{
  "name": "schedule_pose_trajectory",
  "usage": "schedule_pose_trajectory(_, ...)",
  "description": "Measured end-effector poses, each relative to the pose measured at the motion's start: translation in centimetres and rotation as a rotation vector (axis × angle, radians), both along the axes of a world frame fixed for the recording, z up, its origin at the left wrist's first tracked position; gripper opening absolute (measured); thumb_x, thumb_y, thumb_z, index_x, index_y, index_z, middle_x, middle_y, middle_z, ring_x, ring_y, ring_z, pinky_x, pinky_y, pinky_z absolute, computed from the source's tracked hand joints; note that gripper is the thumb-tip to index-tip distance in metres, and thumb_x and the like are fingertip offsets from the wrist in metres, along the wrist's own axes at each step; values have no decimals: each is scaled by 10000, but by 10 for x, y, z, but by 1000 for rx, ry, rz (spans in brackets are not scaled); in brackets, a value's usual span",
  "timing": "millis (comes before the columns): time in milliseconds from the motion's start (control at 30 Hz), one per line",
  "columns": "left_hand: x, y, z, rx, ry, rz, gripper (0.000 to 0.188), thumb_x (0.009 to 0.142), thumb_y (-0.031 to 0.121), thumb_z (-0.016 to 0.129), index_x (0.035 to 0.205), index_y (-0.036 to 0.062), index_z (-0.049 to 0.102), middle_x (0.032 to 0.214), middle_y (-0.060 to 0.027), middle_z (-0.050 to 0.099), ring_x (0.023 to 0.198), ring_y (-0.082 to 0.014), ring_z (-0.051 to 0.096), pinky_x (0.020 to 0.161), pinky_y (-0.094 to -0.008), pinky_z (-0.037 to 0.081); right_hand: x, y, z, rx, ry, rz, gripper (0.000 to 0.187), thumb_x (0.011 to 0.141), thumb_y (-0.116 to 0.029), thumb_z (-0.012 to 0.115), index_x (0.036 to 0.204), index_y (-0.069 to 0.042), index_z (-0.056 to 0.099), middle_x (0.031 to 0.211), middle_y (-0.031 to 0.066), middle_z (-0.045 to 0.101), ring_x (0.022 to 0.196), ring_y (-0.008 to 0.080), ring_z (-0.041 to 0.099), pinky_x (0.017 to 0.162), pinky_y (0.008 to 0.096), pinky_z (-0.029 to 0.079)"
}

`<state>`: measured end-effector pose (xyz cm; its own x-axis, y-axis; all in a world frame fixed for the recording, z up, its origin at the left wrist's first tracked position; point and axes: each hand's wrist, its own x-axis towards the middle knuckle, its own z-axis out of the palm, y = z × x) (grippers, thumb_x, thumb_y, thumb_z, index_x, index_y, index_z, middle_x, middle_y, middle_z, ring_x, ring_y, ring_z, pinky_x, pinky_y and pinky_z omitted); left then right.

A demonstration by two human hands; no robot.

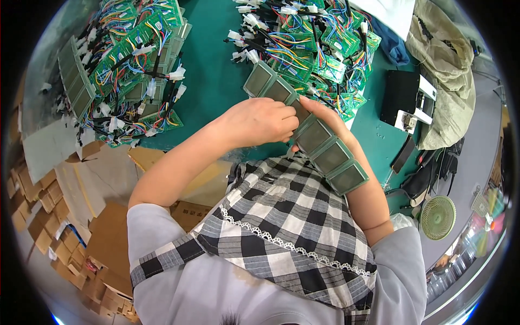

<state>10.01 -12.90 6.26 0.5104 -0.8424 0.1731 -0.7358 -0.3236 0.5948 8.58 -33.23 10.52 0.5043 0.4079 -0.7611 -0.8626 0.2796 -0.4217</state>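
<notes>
A long strip of several joined grey display screens with green circuit-board edges (331,157) slants across in front of my apron. My right hand (323,115) grips it near the middle, with the thumb along the far side and the palm beneath. Against the strip's near-left edge, my left hand (265,123) is closed, its fingers curled and pressed together. Whatever the left fingertips pinch is hidden behind the knuckles. The strip's upper end reaches a pile of green circuit boards with coloured wires and white connectors (295,46).
Another heap of wired boards (122,73) lies on the green table (208,70) at left. To the right are a black-and-white device (406,100), a beige cloth bag (447,70) and a small green fan (437,218). Cardboard boxes (111,230) stand on the floor at left.
</notes>
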Motion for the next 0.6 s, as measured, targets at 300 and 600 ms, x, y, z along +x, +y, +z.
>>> schedule_pose_trajectory(300,2,-3,-3,-99,47,52,249,721,158,742,798,77,520,775,-61,515,746,-243,594,648,-380,510,4,-4,-7,55,-6,28,433,998,-409,521,1163,-21,620,949,121,701,767,212,699,598,314,576)
schedule_pose_trajectory(600,0,0,1,-64,313,117,369,779,346,763,806,85,503,796,-56,553,770,-282,617,659,-417,499,1,-5,-12,154,159,-72,411,1003,-390,520,1142,-16,622,983,135,699,762,225,702,590,332,596)
